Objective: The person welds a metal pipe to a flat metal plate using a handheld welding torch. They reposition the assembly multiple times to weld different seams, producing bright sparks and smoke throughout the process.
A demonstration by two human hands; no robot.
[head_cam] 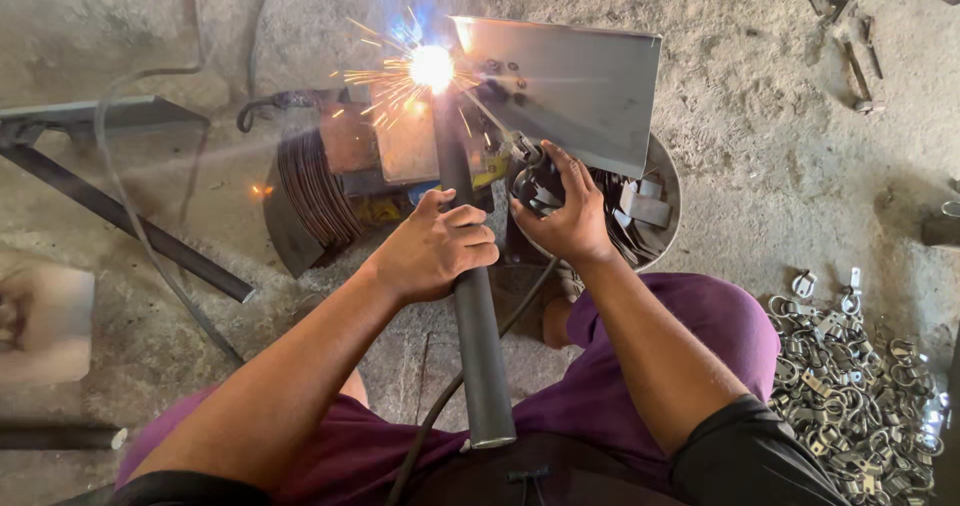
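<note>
My left hand (pixel 435 251) is wrapped around a dark steel pipe (pixel 480 346) that runs from my lap up to a bright welding arc (pixel 432 67) throwing sparks. My right hand (pixel 562 211) grips a black electrode holder (pixel 535 181), whose thin rod reaches up to the arc. The pipe's far end meets a grey sheet-metal plate (pixel 570 81) standing just right of the arc. A black cable (pixel 450 406) trails from the holder down past my purple shorts.
A round metal tub (pixel 668 181) of steel scraps sits under the plate, with a coil of wire (pixel 310 191) at its left. A heap of small metal rings and brackets (pixel 865 386) lies right. A dark steel frame (pixel 110 196) crosses the dusty floor at left.
</note>
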